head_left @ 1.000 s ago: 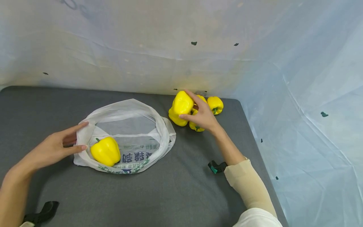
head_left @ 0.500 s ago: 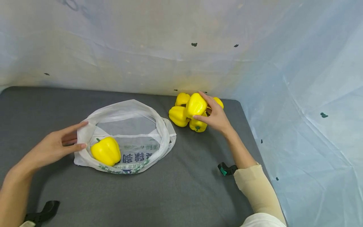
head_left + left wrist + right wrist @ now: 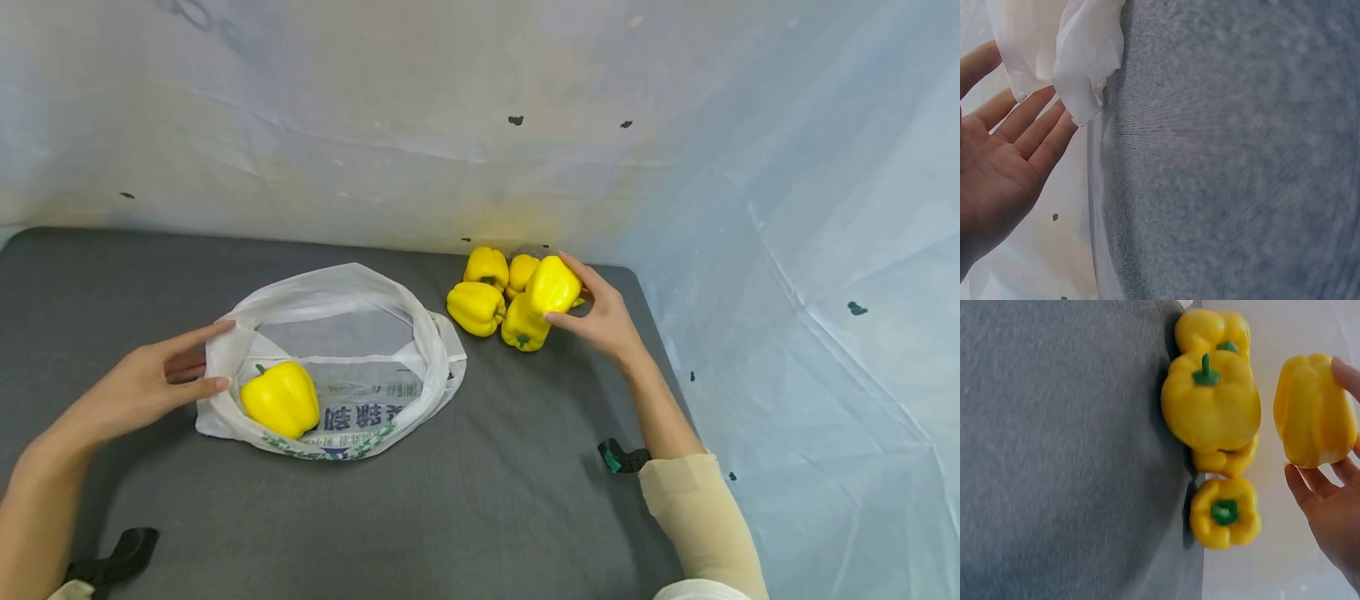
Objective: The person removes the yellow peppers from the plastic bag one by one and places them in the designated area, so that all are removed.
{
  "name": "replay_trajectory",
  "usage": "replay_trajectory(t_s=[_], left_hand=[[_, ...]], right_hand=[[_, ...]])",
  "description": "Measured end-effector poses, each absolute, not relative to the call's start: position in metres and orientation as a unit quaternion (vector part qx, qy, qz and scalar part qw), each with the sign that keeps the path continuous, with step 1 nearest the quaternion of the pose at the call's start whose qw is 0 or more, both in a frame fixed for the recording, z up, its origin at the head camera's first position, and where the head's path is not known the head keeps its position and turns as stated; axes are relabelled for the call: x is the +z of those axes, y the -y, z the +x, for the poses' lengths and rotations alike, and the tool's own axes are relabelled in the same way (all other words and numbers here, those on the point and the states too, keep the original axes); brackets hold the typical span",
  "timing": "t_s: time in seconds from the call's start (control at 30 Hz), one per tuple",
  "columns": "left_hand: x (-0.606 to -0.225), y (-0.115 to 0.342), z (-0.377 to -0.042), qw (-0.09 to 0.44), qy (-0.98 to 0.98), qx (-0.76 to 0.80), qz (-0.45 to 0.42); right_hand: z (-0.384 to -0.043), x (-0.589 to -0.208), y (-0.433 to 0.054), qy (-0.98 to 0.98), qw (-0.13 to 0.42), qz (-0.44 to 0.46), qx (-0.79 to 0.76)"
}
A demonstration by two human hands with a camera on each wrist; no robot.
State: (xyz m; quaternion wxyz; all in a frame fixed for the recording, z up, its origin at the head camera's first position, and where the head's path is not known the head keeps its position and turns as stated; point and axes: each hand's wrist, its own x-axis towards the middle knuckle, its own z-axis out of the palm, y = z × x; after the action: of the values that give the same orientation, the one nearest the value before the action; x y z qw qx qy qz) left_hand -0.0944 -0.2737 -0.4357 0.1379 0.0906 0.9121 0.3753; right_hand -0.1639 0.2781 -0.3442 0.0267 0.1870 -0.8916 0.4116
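My right hand [image 3: 603,321] grips a yellow bell pepper [image 3: 553,285] between thumb and fingers, at the right of the pepper group. In the right wrist view the held pepper [image 3: 1311,415] is apart from the others, with its lobed side showing. My left hand [image 3: 146,387] touches the left rim of a white plastic bag [image 3: 438,358], its index finger and thumb extended over the edge. Some left fingertips are hidden behind the bag [image 3: 1088,59] in the left wrist view. Inside the bag's wide mouth lies one yellow bell pepper [image 3: 281,400], green stem up.
Loose yellow peppers sit by the table's far right: one at the left [image 3: 476,308], one behind it [image 3: 487,267], one in front [image 3: 525,329]. Another pepper [image 3: 1225,512] shows its stem in the right wrist view. Plastic sheeting [image 3: 420,125] borders the grey table [image 3: 450,500].
My right hand has moved right with the bell pepper, passing over the group and uncovering the left peppers. The left hand, the bag and the pepper inside have stayed in place.
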Motion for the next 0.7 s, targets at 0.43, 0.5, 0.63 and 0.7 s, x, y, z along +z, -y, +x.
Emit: replay_trajectory(t_s=[0.43,0.5,0.63,0.7], left_hand=[[-0.434,0.273,-0.094,0.134,-0.912,0.375,0.1],[-0.433,0.273,-0.094,0.136,-0.911,0.376,0.1],[-0.434,0.274,-0.094,0.138,-0.909,0.379,0.101],[-0.434,0.274,-0.094,0.137,-0.91,0.379,0.101]], right_hand=[[-0.158,-0.351,-0.307,0.892,0.018,0.172,0.418],[-0.156,-0.354,-0.311,0.892,0.02,0.164,0.42],[-0.153,-0.358,-0.318,0.894,0.014,0.146,0.424],[-0.152,-0.36,-0.322,0.894,0.008,0.141,0.425]])
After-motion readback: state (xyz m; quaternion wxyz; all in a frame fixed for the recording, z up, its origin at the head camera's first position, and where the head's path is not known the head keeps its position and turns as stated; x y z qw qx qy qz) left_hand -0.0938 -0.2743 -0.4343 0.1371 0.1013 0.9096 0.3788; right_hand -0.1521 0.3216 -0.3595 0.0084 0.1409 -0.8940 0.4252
